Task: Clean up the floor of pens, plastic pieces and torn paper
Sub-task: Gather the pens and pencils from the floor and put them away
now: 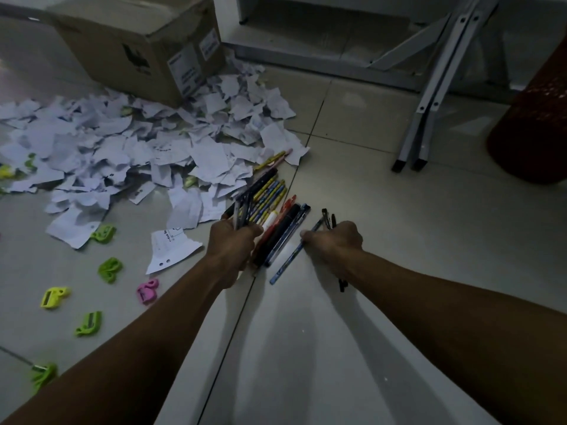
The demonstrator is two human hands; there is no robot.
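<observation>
- Most of the job looks undone: the pens [270, 207] are only partly gathered, and nothing seen has yet gone into a container.
- Torn paper [138, 142] lies in a wide heap across the far-left floor [383, 240], running up against a cardboard box [144, 47]; I judge it untouched.
- Plastic pieces [109, 269], green, yellow and one pink, are scattered on the near-left floor, well apart from both hands; a few more show among the paper.
- Left hand [234, 243] grips a fistful of pens, fingers curled round them, the tips fanning away toward the paper's right edge.
- Just right of that fist, a row of pens, red, black and blue, lies on the tile along a grout line, touching or almost touching the hand.
- Right hand [333, 242] holds several dark pens, and a blue pen [288, 260] passes under its fingertips; whether that one is pinched or only pressed to the floor I cannot tell.
- One more pencil pokes out from the paper's right corner, beyond the bundle.
- A red basket [534, 118] stands at the far-right edge, beside grey folded legs [435, 96]; it may serve as the bin, though that is a guess.
- Left to do, by my reckoning: finish the pens, then the plastic, then the paper.
</observation>
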